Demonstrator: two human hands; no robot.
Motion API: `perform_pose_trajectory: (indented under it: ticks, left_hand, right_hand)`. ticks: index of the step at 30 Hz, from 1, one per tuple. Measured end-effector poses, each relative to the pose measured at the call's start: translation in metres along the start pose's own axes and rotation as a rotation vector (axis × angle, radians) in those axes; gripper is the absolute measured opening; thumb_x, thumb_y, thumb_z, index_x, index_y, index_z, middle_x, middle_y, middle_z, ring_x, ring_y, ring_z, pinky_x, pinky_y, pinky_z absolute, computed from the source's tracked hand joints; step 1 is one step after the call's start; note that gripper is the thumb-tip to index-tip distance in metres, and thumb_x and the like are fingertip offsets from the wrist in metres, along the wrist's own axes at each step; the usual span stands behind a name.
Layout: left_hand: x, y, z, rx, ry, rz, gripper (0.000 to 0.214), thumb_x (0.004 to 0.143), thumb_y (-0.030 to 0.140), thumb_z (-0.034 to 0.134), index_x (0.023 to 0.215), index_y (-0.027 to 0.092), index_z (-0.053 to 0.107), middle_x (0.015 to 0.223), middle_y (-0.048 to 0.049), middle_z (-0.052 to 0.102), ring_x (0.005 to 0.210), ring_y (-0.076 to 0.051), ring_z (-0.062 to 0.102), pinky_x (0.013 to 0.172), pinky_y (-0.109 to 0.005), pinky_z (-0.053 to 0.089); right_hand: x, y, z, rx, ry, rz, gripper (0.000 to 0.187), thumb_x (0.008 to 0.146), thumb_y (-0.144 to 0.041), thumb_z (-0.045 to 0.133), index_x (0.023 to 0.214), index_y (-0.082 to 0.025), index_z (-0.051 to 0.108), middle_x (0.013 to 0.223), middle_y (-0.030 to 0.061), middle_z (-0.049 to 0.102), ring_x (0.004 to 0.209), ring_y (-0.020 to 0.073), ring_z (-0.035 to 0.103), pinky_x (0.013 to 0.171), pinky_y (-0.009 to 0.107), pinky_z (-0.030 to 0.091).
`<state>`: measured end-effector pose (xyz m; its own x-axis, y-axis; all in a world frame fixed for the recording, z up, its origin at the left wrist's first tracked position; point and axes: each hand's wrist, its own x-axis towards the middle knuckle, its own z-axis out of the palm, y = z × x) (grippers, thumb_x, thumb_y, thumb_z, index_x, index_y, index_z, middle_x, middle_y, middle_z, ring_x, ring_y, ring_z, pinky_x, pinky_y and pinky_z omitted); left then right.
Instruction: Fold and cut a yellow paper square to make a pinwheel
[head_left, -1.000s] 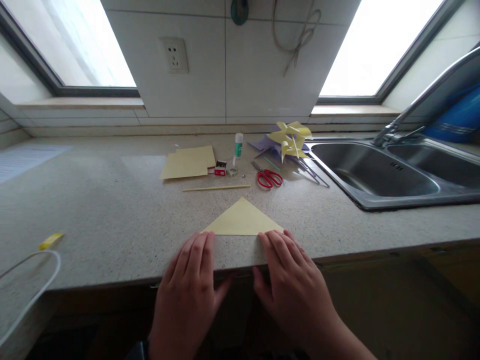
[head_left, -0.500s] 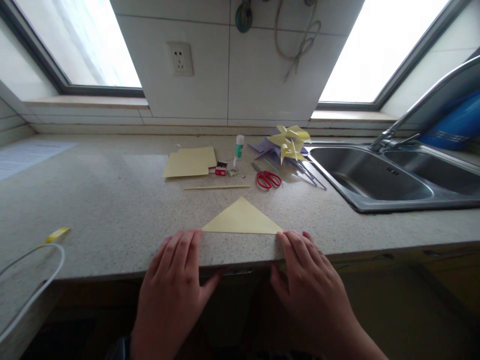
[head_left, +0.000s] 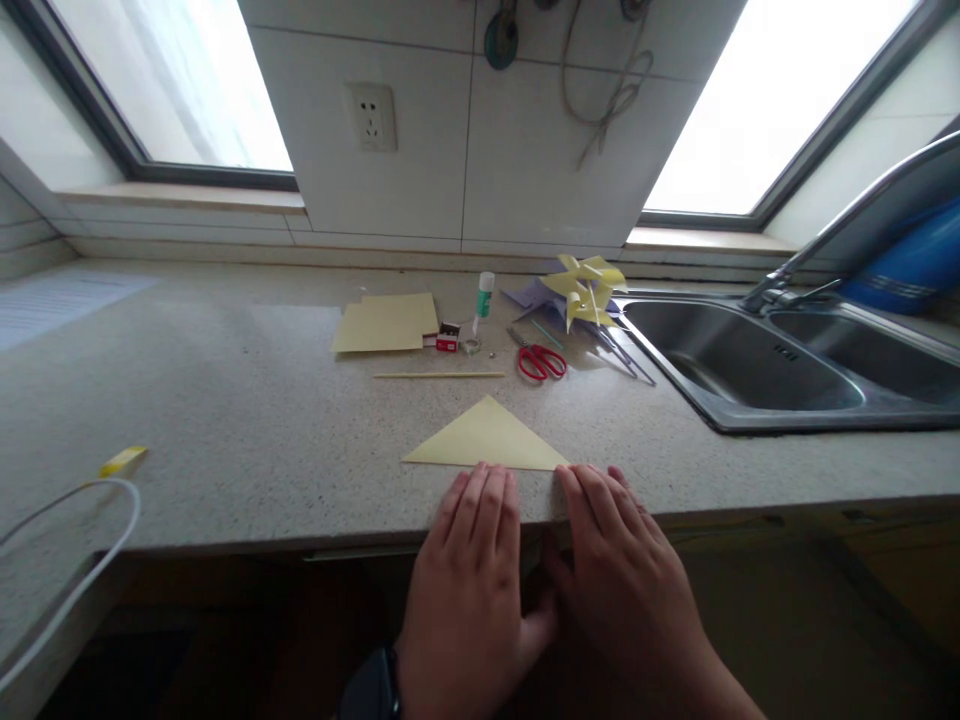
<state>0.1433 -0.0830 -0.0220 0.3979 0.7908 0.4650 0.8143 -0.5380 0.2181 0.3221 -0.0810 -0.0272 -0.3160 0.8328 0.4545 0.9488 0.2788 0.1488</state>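
A pale yellow sheet of paper (head_left: 487, 435), folded into a triangle, lies flat near the counter's front edge with its point away from me. My left hand (head_left: 472, 570) has its fingers stretched out, their tips on the middle of the long folded edge. At the triangle's right corner rest the fingertips of my right hand (head_left: 626, 560), also laid out flat. Both thumbs hang below the counter edge, partly in shadow. Beyond the triangle a thin wooden stick (head_left: 439, 375) lies crosswise, and red-handled scissors (head_left: 541, 361) are to its right.
Further back are yellow paper sheets (head_left: 386, 323), a small red box (head_left: 448, 338), a roll of clear tape (head_left: 471, 346), a glue stick (head_left: 484, 297) and paper pinwheels (head_left: 589, 290). A steel sink (head_left: 720, 415) is at right. At left a white cable (head_left: 124, 500) runs past a yellow object (head_left: 122, 461).
My left hand has slid right along the folded edge, from the triangle's left corner to its middle. My right hand stays at the right corner. The view has shifted slightly.
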Motion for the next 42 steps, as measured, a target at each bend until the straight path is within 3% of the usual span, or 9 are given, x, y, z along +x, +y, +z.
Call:
perform_pose_trajectory:
  ticks: [7,13,21,25,29,36,42]
  left_hand:
    - [0.003,-0.008,-0.003,0.057,-0.036,-0.082,0.079,0.081,0.047,0.071,0.147,0.01,0.048,0.147,-0.0179,0.054,0.134,-0.034,0.051,0.115,-0.052,0.041]
    - [0.011,-0.017,-0.008,0.119,-0.063,-0.057,0.094,0.08,0.076,0.061,0.139,0.003,0.054,0.137,-0.0231,0.061,0.125,-0.038,0.056,0.107,-0.055,0.047]
    - [-0.001,-0.033,-0.019,0.288,-0.077,-0.071,0.073,0.093,0.064,0.053,0.136,0.006,0.056,0.133,-0.0226,0.063,0.117,-0.035,0.061,0.097,-0.051,0.052]
    - [-0.004,-0.052,-0.03,0.4,-0.089,-0.16,0.073,0.094,0.065,0.049,0.132,0.004,0.058,0.129,-0.0241,0.064,0.115,-0.038,0.061,0.094,-0.053,0.051]
    - [-0.009,-0.067,-0.042,0.446,-0.134,-0.15,0.072,0.094,0.063,0.05,0.134,0.004,0.058,0.127,-0.0226,0.066,0.112,-0.038,0.062,0.089,-0.054,0.052]
    - [-0.024,-0.072,-0.041,0.409,-0.124,-0.163,0.067,0.097,0.055,0.051,0.142,0.006,0.052,0.138,-0.0203,0.061,0.123,-0.038,0.057,0.099,-0.055,0.048]
    - [-0.05,-0.096,-0.034,0.288,-0.021,-0.116,0.062,0.101,0.048,0.047,0.152,0.013,0.039,0.149,-0.015,0.053,0.138,-0.031,0.047,0.113,-0.05,0.04]
  right_hand:
    - [0.001,0.0,0.001,0.02,0.02,-0.005,0.054,0.081,-0.017,0.061,0.133,-0.003,0.055,0.129,0.0202,0.062,0.125,0.0375,0.056,0.11,0.054,0.047]
    - [-0.001,0.0,0.002,0.013,0.011,-0.028,0.054,0.084,-0.016,0.058,0.135,0.0,0.051,0.132,0.023,0.06,0.127,0.0391,0.054,0.111,0.055,0.047]
    - [-0.002,0.001,0.001,0.059,0.015,-0.004,0.057,0.083,-0.019,0.059,0.136,-0.002,0.052,0.132,0.0204,0.06,0.126,0.0368,0.055,0.115,0.054,0.042]
    - [-0.002,0.001,0.002,0.074,0.02,0.009,0.056,0.082,-0.016,0.058,0.136,-0.002,0.053,0.131,0.0196,0.06,0.126,0.0362,0.055,0.115,0.053,0.042]
    - [-0.002,0.001,0.005,0.08,0.037,0.002,0.055,0.082,-0.017,0.058,0.134,-0.002,0.054,0.13,0.0199,0.06,0.125,0.0368,0.055,0.117,0.054,0.04]
    - [-0.003,-0.001,0.01,0.114,0.04,0.041,0.057,0.083,-0.018,0.059,0.137,-0.004,0.05,0.131,0.0193,0.058,0.127,0.0366,0.051,0.118,0.055,0.037]
    - [-0.012,-0.003,0.007,0.197,0.012,0.117,0.058,0.086,-0.019,0.057,0.143,-0.012,0.044,0.138,0.0162,0.054,0.134,0.0357,0.045,0.118,0.056,0.036]
